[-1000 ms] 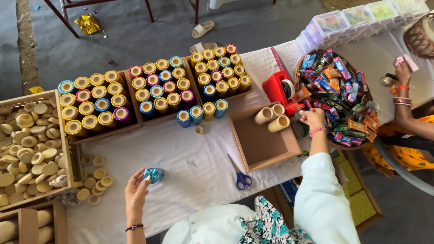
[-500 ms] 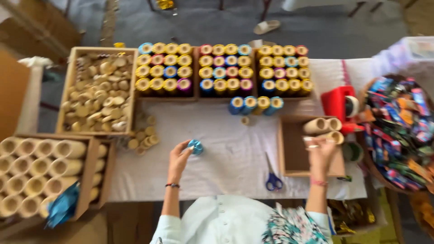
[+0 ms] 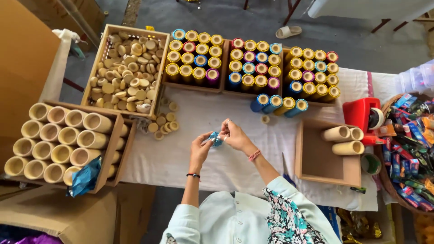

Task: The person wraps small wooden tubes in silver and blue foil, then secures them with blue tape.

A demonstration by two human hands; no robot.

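Both my hands meet over the white tablecloth (image 3: 194, 108) at the middle of the table. A small blue shiny wrapper piece (image 3: 216, 139) sits between them. My left hand (image 3: 201, 149) pinches it from the left, and my right hand (image 3: 233, 134) grips it from the right with fingers curled. A pink band is on my right wrist and a dark one on my left.
A wooden box of round cork-like discs (image 3: 124, 72) stands back left, loose discs (image 3: 163, 121) beside it. A crate of plain cardboard tubes (image 3: 68, 144) is at left. Wrapped coloured tubes (image 3: 253, 68) fill trays at the back. A shallow tray with three tubes (image 3: 341, 140), a red tape dispenser (image 3: 361, 115) and a basket of packets (image 3: 413, 144) lie right.
My right hand left the tray of plain tubes at the right and came to the middle, joining my left hand on the blue wrapper. The view shifted left.
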